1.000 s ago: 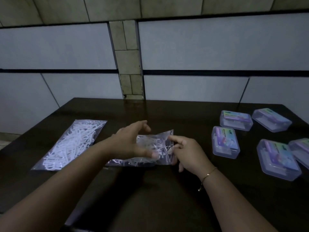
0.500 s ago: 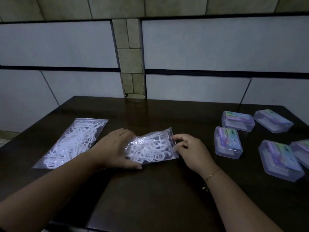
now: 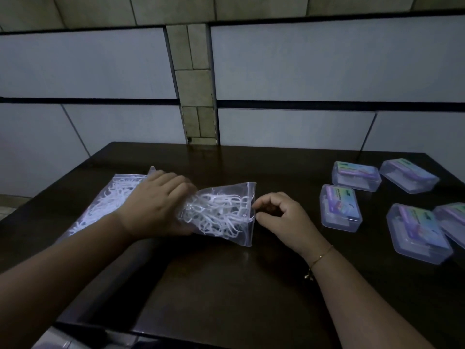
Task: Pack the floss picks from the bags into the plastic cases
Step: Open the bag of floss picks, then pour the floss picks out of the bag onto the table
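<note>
Head view, close, angled down over table [image 3: 226, 285].

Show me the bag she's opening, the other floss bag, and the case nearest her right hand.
Held bag [image 3: 221, 212], head view, its clear middle.
Second bag [image 3: 110, 195], head view, its upper part.
Nearest case [image 3: 339, 207], head view, its lid.

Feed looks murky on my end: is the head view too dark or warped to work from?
Head view: dim, bluish; dark table swallows shadows. Floss picks in the clear bag stay legible, faint glare on the plastic cases. Wide-angle bends the wall lines. Left hand and right hand sharp enough.
</note>
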